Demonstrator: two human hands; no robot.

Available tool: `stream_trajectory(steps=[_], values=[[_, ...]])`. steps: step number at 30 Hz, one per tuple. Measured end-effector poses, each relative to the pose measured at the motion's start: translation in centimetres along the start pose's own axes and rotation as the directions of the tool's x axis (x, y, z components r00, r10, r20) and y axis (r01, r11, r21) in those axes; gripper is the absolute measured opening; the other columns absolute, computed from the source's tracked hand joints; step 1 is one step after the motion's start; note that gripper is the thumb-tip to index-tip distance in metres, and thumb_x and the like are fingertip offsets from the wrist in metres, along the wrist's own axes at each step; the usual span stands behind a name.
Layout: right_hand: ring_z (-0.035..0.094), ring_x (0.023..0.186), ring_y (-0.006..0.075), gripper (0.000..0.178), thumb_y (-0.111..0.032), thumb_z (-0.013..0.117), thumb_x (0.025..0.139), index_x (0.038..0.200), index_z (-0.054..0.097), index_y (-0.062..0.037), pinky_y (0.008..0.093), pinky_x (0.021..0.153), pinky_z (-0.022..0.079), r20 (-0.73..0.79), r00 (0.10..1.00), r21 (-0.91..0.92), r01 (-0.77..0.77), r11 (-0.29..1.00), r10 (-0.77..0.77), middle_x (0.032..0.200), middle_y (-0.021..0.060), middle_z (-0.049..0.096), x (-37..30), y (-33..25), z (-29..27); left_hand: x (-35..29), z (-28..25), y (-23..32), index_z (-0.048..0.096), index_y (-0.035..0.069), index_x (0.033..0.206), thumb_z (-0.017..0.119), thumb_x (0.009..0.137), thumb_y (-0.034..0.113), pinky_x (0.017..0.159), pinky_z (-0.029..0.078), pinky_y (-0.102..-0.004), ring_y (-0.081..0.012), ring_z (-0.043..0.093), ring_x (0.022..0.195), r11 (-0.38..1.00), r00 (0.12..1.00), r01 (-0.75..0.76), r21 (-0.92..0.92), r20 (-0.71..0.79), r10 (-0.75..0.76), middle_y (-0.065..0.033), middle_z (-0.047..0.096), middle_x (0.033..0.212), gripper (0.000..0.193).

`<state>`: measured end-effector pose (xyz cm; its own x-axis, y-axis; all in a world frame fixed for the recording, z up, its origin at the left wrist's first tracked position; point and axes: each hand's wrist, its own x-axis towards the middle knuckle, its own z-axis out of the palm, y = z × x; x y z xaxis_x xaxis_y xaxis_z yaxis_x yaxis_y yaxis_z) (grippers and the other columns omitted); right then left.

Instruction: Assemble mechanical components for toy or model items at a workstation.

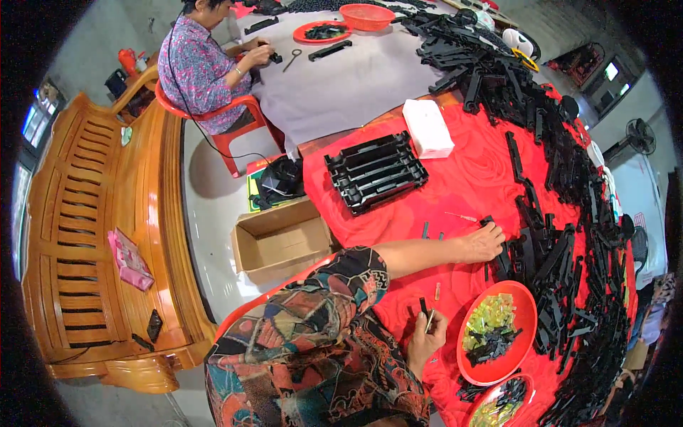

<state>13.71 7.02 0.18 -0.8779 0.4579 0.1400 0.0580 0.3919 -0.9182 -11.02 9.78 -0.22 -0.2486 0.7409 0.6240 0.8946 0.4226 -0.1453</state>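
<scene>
My left hand (481, 243) reaches across the red cloth, fingers closed on a long black plastic part (501, 262) beside the heap. Nearer my body, my right hand (426, 337) is closed around a small black strip (423, 306). A thin, pale, stick-like thing (430, 320) also shows between its fingers; I cannot make out its kind. Just past that hand lies a short slim piece (437, 290). Next to my right hand stands a red bowl (528, 313) with yellowish clear pieces and small black parts. A thin red-tipped tool (461, 215) lies beyond my left hand.
Black plastic parts (555, 256) lie heaped along the right. A stack of black frames (376, 171) and a white box (427, 128) stand farther up the cloth (469, 167). An open cardboard box (283, 238) is at left. A co-worker (203, 67) sits at the far table.
</scene>
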Motion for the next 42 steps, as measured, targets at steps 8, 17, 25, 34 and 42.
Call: stream_trajectory(steps=[8, 17, 25, 34, 42], values=[[0.047, 0.060, 0.0116, 0.014, -0.009, 0.063, 0.080, 0.089, 0.057, -0.0010, 0.0257, 0.055, 0.040, -0.038, 0.999, -0.011, -0.032, 0.999, 0.032, 0.071, 0.0037, 0.054, 0.1, -1.2, 0.1, -5.1, -7.2, -4.5, 0.057, 0.010, 0.088, 0.056, 0.069, 0.017, 0.066, 0.039, -0.0393, -0.0213, 0.055, 0.084, 0.970, 0.951, 0.153, -0.189, -0.239, -0.197, -0.0055, 0.056, 0.087, 0.020], [0.052, 0.059, 0.0198, 0.015, -0.010, 0.062, 0.080, 0.088, 0.054, -0.0006, 0.0334, 0.055, 0.042, 0.211, 0.974, -0.077, 0.102, 0.992, -0.084, 0.066, 0.0098, 0.053, 2.2, -0.8, 2.6, -15.3, -16.7, -4.3, 0.056, 0.003, 0.098, 0.060, 0.081, 0.016, 0.072, 0.039, -0.0385, -0.0269, 0.054, 0.084, 0.672, 0.780, 0.617, -0.410, 0.206, -0.590, -0.0116, 0.055, 0.088, 0.022], [0.055, 0.076, 0.0407, 0.014, -0.009, 0.056, 0.082, 0.090, 0.048, -0.0005, 0.0472, 0.064, 0.042, 0.099, 0.995, -0.414, 0.043, 0.909, -0.002, 0.082, 0.0214, 0.055, 4.3, 0.6, 0.8, -17.8, -16.4, -3.7, 0.057, -0.002, 0.095, 0.051, 0.086, 0.019, 0.075, 0.044, -0.0394, -0.0337, 0.057, 0.084, 0.433, 0.688, 0.722, -0.539, 0.623, -0.372, -0.0183, 0.058, 0.088, 0.023], [0.053, 0.078, 0.0348, 0.014, -0.005, 0.057, 0.081, 0.093, 0.053, -0.0008, 0.0421, 0.068, 0.044, 0.004, 1.000, -0.367, 0.002, 0.930, 0.000, 0.084, 0.0163, 0.053, 1.0, -1.0, -2.4, -14.6, -14.0, -2.6, 0.057, 0.001, 0.093, 0.058, 0.082, 0.019, 0.083, 0.037, -0.0423, -0.0298, 0.047, 0.093, 0.704, 0.818, 0.476, -0.527, 0.559, -0.135, -0.0127, 0.051, 0.093, 0.021], [0.054, 0.074, 0.0277, 0.015, -0.003, 0.061, 0.078, 0.091, 0.055, 0.0001, 0.0360, 0.065, 0.043, -0.040, 0.998, -0.227, 0.032, 0.973, -0.042, 0.081, 0.0140, 0.053, 0.8, -1.2, -2.1, -15.1, -14.3, 0.0, 0.055, 0.005, 0.107, 0.066, 0.074, 0.017, 0.081, 0.038, -0.0397, -0.0297, 0.047, 0.097, 0.796, 0.900, 0.371, -0.478, 0.397, -0.182, -0.0119, 0.051, 0.103, 0.037]])
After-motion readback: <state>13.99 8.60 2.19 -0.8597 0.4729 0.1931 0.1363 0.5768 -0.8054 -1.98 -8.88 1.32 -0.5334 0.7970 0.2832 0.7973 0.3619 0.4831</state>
